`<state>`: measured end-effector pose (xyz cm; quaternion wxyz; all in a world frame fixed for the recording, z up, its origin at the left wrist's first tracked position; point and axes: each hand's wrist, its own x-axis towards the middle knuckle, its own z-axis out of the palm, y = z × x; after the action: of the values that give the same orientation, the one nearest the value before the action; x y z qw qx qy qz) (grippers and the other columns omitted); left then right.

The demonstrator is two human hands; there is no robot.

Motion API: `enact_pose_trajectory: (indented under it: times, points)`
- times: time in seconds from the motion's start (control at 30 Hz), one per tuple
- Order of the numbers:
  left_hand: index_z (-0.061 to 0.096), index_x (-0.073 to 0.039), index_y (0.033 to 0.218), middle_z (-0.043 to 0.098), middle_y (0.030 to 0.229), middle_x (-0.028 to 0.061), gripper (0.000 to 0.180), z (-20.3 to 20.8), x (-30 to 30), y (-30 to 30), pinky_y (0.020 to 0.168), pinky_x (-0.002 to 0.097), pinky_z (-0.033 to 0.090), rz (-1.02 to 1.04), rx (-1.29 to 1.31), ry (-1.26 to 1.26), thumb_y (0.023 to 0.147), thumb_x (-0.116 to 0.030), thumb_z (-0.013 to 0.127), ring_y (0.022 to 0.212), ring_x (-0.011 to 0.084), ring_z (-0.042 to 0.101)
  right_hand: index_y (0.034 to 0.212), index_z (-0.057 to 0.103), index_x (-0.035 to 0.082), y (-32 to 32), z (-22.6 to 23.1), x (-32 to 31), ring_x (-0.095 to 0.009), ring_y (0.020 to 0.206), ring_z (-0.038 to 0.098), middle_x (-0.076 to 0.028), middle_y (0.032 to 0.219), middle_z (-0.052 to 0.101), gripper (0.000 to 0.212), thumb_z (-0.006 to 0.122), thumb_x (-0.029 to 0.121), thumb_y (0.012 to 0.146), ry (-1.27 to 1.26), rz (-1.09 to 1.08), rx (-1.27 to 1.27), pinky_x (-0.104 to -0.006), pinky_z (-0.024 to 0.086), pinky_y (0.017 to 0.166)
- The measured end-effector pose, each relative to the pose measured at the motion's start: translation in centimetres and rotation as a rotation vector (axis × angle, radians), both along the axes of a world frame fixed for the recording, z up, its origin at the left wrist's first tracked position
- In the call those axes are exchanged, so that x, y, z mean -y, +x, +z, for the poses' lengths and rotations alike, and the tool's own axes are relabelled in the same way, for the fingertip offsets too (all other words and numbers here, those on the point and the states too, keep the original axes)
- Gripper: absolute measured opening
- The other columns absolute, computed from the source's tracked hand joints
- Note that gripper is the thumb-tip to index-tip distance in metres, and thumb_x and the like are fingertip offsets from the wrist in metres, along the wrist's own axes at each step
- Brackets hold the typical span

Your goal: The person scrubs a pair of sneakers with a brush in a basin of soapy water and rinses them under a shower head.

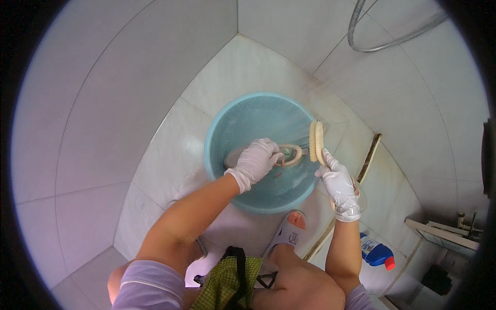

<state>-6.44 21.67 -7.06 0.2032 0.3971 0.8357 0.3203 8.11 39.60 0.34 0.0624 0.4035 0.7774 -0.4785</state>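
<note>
A pale, cream-rimmed item (297, 153), shoe-like in shape, is at the centre of the frame, inside the light blue round basin (263, 95). Its right end forms a rounded loop around a greenish opening; a small reddish bit shows just below it. The left hand (256, 161), in a white glove, grips the item from above with fingers curled round it and hides its middle, so its full outline cannot be told.

Right of centre, the right hand (338, 183), also gloved in white, holds a cream brush (319, 139) by its lower end, bristles facing left towards the loop; whether they touch it is unclear. Droplets dot the basin's inner wall. Behind the right hand, a pale rounded thing is mostly covered and hard to make out.

A blue bottle (376, 252) with a red cap lies at the lower right, beside the right forearm. A metal hose (369, 50) curves across the upper right. At the bottom are 1 pale slipper (285, 236) just below the basin and a green checked cloth (227, 284) with black straps.
</note>
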Motion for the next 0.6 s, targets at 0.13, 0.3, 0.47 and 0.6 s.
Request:
enact_pose_trajectory:
  times: [0.13,0.3,0.47,0.6]
  points:
    - [0.065,-0.001,0.095,0.06,0.088,0.013,0.017,-0.9,-0.8,2.4,0.083,0.0437,0.051,0.57,-0.081,0.077,0.079,-0.009,0.069,0.101,0.0358,0.057,0.132,0.055,0.014,-0.6,3.2,0.7,-0.03,0.082,0.066,-0.02,0.092,0.066,0.05,0.066,0.014,0.083,0.429,0.443,0.026,-0.041,0.05,0.073]
    - [0.067,-0.004,0.101,0.064,0.094,0.0139,0.018,-3.2,0.9,2.3,0.082,0.0404,0.05,0.738,0.371,0.267,0.086,-0.014,0.064,0.093,0.0316,0.062,0.103,0.069,0.011,-2.1,5.0,1.2,-0.034,0.081,0.066,-0.017,0.085,0.067,0.028,0.068,0.019,0.076,0.653,0.686,0.266,-0.0462,0.05,0.071]
    - [0.067,-0.001,0.101,0.067,0.088,0.0167,0.02,-1.8,2.2,2.6,0.076,0.0366,0.05,0.691,0.6,0.307,0.09,-0.018,0.062,0.079,0.028,0.065,0.082,0.072,0.015,-3.5,5.4,1.7,-0.032,0.071,0.066,-0.012,0.07,0.066,0.013,0.066,0.021,0.073,0.865,0.761,0.287,-0.0451,0.05,0.062]
    - [0.068,-0.001,0.101,0.067,0.087,0.0172,0.023,-4.9,1.9,2.4,0.073,0.0353,0.05,0.786,0.579,0.336,0.093,-0.021,0.06,0.075,0.0256,0.065,0.086,0.074,0.018,-4.8,3.6,2.2,-0.032,0.071,0.065,-0.012,0.07,0.065,0.017,0.069,0.022,0.07,0.951,0.849,0.272,-0.0436,0.05,0.065]
